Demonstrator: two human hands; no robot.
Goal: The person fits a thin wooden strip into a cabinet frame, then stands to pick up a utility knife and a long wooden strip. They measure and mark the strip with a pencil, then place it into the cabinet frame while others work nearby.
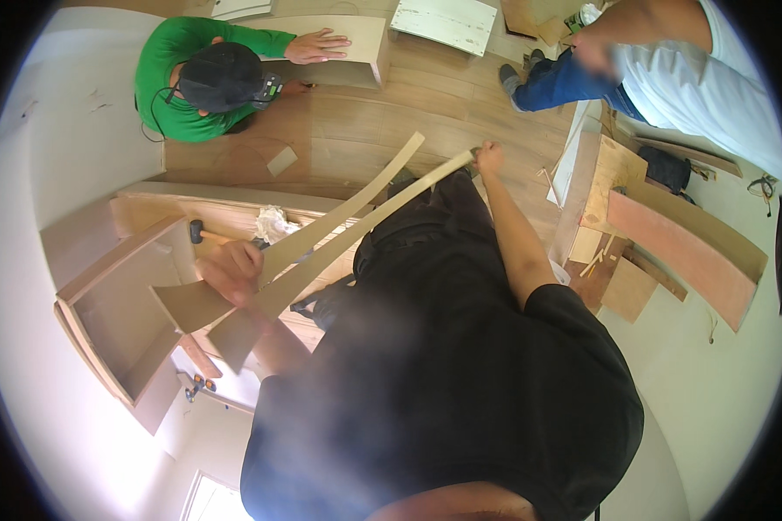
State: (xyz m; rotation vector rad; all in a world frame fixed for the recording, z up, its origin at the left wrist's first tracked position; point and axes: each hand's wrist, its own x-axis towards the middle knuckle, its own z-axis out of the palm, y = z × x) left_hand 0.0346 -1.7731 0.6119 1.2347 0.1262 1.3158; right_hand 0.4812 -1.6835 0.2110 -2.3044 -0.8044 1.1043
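Note:
Two long, thin wooden strips point(356, 201) slant side by side across the view, rising from lower left to upper right. They look wide and curved at the lower left end because of the lens. My left hand point(230, 271) is closed over them near that end; I cannot tell whether it grips one or both. My right hand point(488, 158) is closed around the far end of the nearer strip, in front of my legs. The farther strip's upper end lies apart from my right hand. Under my left hand stands a wooden box-like frame point(82, 334).
A black-headed mallet point(196, 231) lies by a crumpled white cloth point(276, 224). A person in green point(169, 82) crouches at a wooden panel point(356, 39), upper left. Another person in white point(695, 91) is upper right. Boards point(686, 247) lean at the right wall.

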